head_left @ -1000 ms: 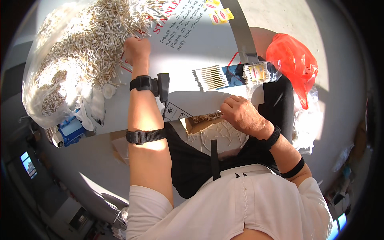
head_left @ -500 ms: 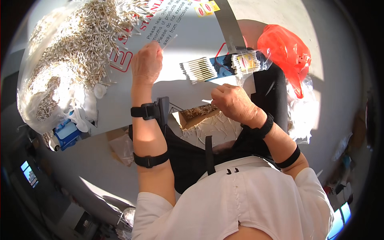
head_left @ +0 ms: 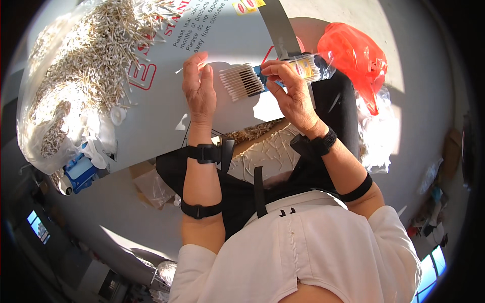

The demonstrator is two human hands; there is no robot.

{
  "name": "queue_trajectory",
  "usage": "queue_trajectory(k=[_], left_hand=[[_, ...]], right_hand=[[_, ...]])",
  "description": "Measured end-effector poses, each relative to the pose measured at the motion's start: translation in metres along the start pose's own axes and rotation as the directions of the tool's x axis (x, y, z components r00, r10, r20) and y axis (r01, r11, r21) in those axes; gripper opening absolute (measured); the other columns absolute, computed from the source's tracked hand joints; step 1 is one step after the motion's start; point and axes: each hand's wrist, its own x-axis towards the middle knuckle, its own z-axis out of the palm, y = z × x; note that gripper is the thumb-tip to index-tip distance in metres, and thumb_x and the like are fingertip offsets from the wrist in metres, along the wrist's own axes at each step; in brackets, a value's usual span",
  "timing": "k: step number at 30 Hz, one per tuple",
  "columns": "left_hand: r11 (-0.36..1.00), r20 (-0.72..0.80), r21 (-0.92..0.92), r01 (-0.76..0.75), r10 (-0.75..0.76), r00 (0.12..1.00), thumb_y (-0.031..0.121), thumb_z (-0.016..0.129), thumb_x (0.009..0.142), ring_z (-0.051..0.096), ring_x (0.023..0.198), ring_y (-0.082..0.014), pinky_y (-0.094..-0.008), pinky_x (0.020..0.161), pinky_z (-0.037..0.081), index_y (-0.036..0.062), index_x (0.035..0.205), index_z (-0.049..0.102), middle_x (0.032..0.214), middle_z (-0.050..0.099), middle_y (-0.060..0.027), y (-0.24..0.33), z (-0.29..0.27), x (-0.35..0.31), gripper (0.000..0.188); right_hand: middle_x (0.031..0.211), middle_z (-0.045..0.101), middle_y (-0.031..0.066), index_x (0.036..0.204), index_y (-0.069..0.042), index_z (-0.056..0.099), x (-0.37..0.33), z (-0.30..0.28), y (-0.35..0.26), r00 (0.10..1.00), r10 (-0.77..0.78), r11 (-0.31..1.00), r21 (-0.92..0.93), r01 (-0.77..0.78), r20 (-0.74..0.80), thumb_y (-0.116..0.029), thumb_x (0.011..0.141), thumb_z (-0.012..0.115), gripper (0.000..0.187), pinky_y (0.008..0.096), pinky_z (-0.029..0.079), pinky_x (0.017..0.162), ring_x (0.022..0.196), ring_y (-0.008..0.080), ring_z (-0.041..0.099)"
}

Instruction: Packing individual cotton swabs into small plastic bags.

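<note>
A row of white cotton swabs (head_left: 233,83) lies side by side on the table, with a dark band of shadow across it. My left hand (head_left: 200,93) is just left of the row, its fingers closed on a cotton swab (head_left: 179,71) whose white tip sticks out to the left. Over the row's right end reaches my right hand (head_left: 297,98). Its fingers are bent, thumb and forefinger apart, and nothing shows between them. Partly under that hand is a blue strip. Beyond it lies a clear-plastic pack of swabs with a yellow label (head_left: 305,66).
A large heap of loose swabs (head_left: 101,55) spills from a clear bag at the left. Yellow labels (head_left: 248,6) lie at the table's far edge. A red plastic bag (head_left: 353,58) stands at the right. More swabs (head_left: 268,156) are scattered in a tray at my lap.
My left hand has moved right and slightly down, toward the row. My right hand has risen from near the table edge to the row's right end, its thumb and forefinger now apart.
</note>
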Motion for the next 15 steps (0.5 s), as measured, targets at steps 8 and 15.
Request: queue_trajectory(k=[8, 15], left_hand=[[0.768, -0.241, -0.638, 0.047, -0.258, 0.936, 0.028, 0.044, 0.103, 0.042, 0.132, -0.0244, -0.0401, 0.114, 0.028, -0.0040, 0.137, 0.044, 0.141, 0.046, -0.0161, 0.013, 0.040, -0.024, 0.046], [0.779, -0.226, -0.624, 0.053, -0.245, 0.943, 0.026, 0.041, 0.103, 0.038, 0.136, -0.0289, -0.0426, 0.116, 0.026, -0.0027, 0.138, 0.043, 0.144, 0.043, -0.0198, 0.019, 0.046, -0.025, 0.045]], right_hand=[[0.144, 0.046, 0.0150, 0.135, 0.000, 0.050, 0.019, 0.039, 0.025, 0.969, 0.029, 0.852, 0.514, 0.104, -0.245, -0.017, 0.101, 0.049, 0.038, 0.0340, 0.033, 0.111, 0.134, 0.0246, 0.042], [0.142, 0.047, 0.0163, 0.134, 0.001, 0.051, 0.023, 0.048, 0.023, 0.977, -0.016, 0.862, 0.492, 0.122, -0.214, -0.018, 0.102, 0.049, 0.037, 0.0341, 0.032, 0.110, 0.132, 0.0247, 0.044]])
